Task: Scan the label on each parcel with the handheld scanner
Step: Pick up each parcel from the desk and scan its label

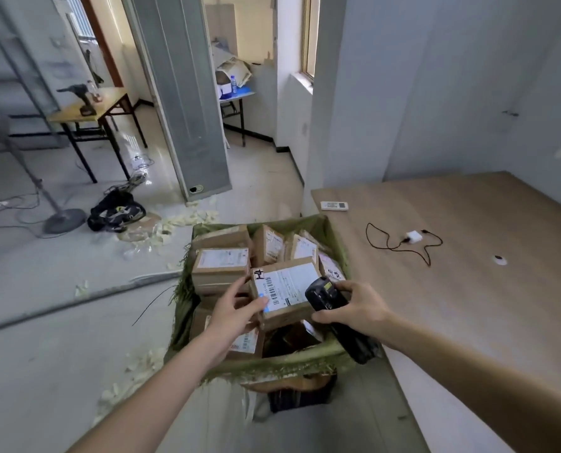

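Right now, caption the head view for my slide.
Left hand holds a labelled brown cardboard parcel while right hand aims black handheld scanner.

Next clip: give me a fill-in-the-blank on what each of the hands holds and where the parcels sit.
1. The right hand grips the black ____.
2. The left hand holds a cardboard parcel by its ____ edge.
3. The other parcels lie in a ____ woven sack.

Missing words: scanner; left; green
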### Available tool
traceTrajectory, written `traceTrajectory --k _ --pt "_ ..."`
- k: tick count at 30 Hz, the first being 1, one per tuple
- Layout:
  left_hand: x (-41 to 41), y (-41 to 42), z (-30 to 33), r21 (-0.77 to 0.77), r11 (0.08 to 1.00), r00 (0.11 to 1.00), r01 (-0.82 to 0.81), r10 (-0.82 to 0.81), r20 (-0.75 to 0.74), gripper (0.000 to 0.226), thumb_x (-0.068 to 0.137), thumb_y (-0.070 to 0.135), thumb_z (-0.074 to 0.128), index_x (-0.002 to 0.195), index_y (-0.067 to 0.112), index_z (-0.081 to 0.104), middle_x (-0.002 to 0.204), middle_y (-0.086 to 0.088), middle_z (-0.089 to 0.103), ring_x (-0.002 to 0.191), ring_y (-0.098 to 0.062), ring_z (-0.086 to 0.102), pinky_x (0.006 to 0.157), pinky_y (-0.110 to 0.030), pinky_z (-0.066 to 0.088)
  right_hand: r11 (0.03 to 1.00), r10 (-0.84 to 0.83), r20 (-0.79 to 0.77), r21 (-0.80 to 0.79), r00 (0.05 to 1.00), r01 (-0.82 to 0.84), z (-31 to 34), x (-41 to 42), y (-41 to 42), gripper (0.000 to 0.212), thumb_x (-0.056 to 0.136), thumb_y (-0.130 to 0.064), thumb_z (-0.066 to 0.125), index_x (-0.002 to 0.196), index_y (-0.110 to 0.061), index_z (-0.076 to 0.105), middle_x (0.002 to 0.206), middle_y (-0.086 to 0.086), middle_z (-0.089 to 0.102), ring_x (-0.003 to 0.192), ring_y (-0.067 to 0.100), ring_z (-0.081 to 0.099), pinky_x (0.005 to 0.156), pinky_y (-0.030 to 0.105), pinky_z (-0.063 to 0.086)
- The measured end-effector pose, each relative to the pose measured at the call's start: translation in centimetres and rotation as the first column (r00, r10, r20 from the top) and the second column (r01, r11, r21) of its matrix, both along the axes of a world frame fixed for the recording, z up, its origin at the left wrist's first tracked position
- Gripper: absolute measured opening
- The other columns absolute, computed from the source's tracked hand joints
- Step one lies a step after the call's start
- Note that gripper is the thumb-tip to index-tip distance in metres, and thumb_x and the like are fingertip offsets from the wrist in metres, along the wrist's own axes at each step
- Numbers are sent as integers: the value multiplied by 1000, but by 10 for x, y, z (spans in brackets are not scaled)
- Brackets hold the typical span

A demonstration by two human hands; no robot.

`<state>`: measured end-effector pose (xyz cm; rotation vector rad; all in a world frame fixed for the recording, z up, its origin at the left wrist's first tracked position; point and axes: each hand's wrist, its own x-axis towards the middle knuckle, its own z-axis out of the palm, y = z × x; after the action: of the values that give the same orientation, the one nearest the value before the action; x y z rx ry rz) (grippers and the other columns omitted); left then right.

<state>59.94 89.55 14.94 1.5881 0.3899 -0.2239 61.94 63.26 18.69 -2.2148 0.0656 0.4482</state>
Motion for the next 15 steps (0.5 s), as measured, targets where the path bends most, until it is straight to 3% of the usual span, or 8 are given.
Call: traceTrajectory --k 5,8,11,15 --pt "11 -12 -47 31 999 995 25 -22 -93 73 81 28 85 141 46 47 132 1 66 116 -18 65 99 -46 55 995 42 -47 -93 998 -46 -53 15 -12 70 57 -50 97 119 -30 70 95 -14 73 87 6 69 75 26 54" --pt "15 -22 -63 123 989 993 79 -67 -98 77 83 20 83 148 34 45 135 2 63 120 -16 61 107 -39 48 988 47 -93 -145 995 -60 -73 19 -22 82 43 -60 92 117 -29 71 95 -11 74 88 10 71 84 35 60" --pt "18 -31 -71 198 978 992 71 -49 -113 69 89 15 76 150 28 44 131 -1 56 121 -18 55 101 -30 45 979 80 -96 -180 992 -96 -89 22 -29 91 36 -65 84 118 -28 71 96 -8 74 87 13 72 84 40 62" --pt "17 -30 -68 246 968 995 45 -21 -97 60 92 20 73 146 23 48 131 -2 59 119 -18 57 100 -32 47 974 86 -92 -200 992 -103 -85 22 -33 66 54 -54 92 111 -32 68 93 -10 73 82 10 71 79 36 62"
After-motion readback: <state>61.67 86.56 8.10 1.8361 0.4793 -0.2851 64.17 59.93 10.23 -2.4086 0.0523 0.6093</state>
